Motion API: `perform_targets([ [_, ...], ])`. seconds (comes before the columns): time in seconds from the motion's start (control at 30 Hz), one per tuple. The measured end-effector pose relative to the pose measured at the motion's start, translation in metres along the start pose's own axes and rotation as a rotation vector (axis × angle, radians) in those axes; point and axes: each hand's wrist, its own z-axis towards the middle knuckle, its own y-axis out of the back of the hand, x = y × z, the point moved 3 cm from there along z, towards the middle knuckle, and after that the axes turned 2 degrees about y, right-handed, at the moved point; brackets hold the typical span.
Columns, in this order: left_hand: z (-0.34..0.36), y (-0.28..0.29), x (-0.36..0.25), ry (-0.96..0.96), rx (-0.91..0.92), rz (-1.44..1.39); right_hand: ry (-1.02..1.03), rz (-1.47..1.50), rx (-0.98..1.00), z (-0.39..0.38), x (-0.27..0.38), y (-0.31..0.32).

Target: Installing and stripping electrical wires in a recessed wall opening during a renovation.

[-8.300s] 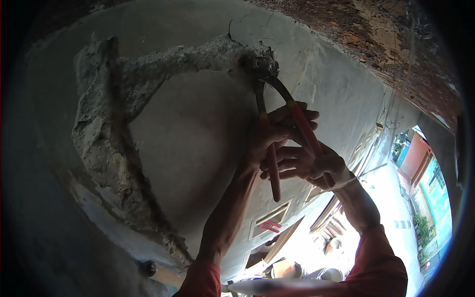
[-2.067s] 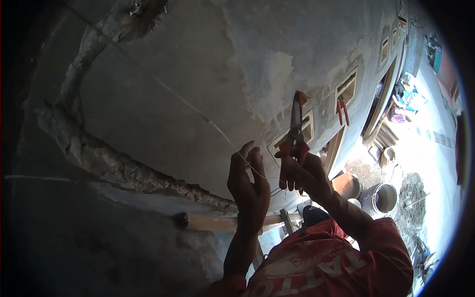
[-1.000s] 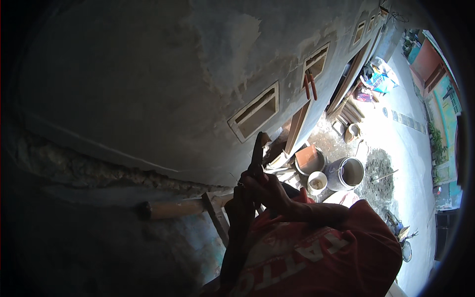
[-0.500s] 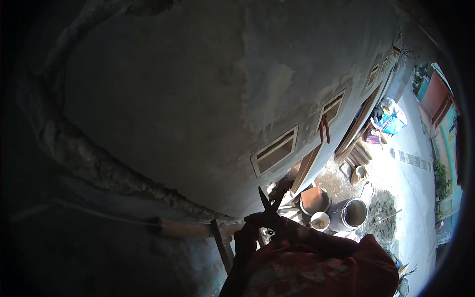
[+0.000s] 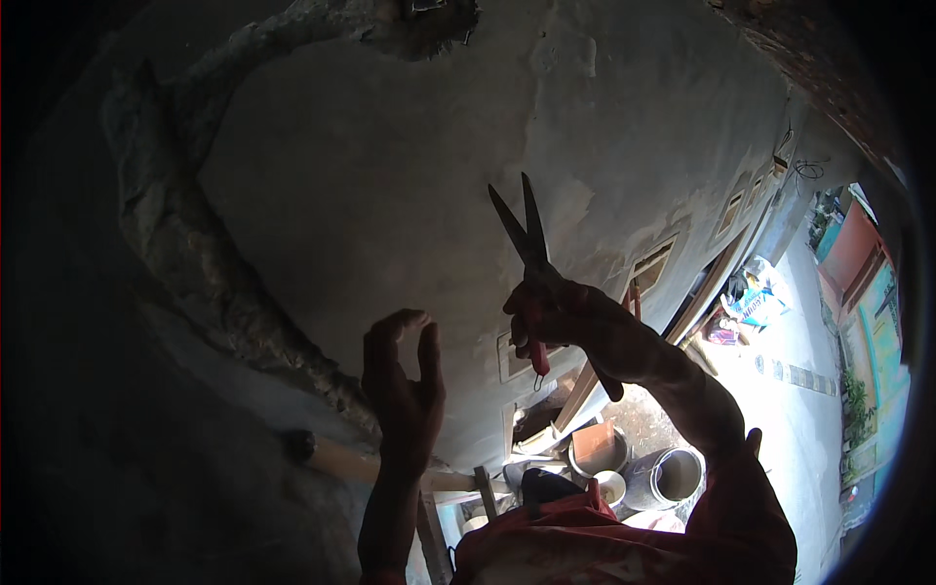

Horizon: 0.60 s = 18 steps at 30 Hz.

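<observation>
My right hand (image 5: 575,322) grips red-handled shears (image 5: 529,229), their two blades spread apart and pointing upward. My left hand (image 5: 402,380), to the left of the shears, has its thumb and fingertips curled close together, with something small and pale at the tips that I cannot make out. Behind both hands is a grey plastered wall (image 5: 370,175), cut by a rough chiselled channel (image 5: 224,273). The channel runs up to a broken cavity (image 5: 424,24) at the top, where a box-like edge shows dimly.
A wooden pole (image 5: 341,458) and a timber upright (image 5: 486,492) are below. Rightward are window openings (image 5: 651,263) with red handles hanging at one, then sunlit ground holding a barrel (image 5: 668,478), a white bucket (image 5: 609,487), a tub (image 5: 595,448) and sacks (image 5: 756,302). A rusty overhang (image 5: 819,58) is above.
Since half a second ago, both hands have risen and parted. The shears have moved up into clear view, blades spread. Earlier a thin pale strand ran between my hands, and longer pliers were held at the cavity.
</observation>
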Motion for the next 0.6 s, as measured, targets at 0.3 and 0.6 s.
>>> perform_targets([
  [0.3, 0.165, 0.054, -0.031, -0.805, -0.695, 0.469, -0.154, -1.020, -0.236, 0.038, 0.127, 0.009],
  [0.6, 0.174, 0.049, -0.020, -0.745, -0.633, 0.691, 0.382, -1.896, -0.671, 0.010, 0.206, 0.053],
])
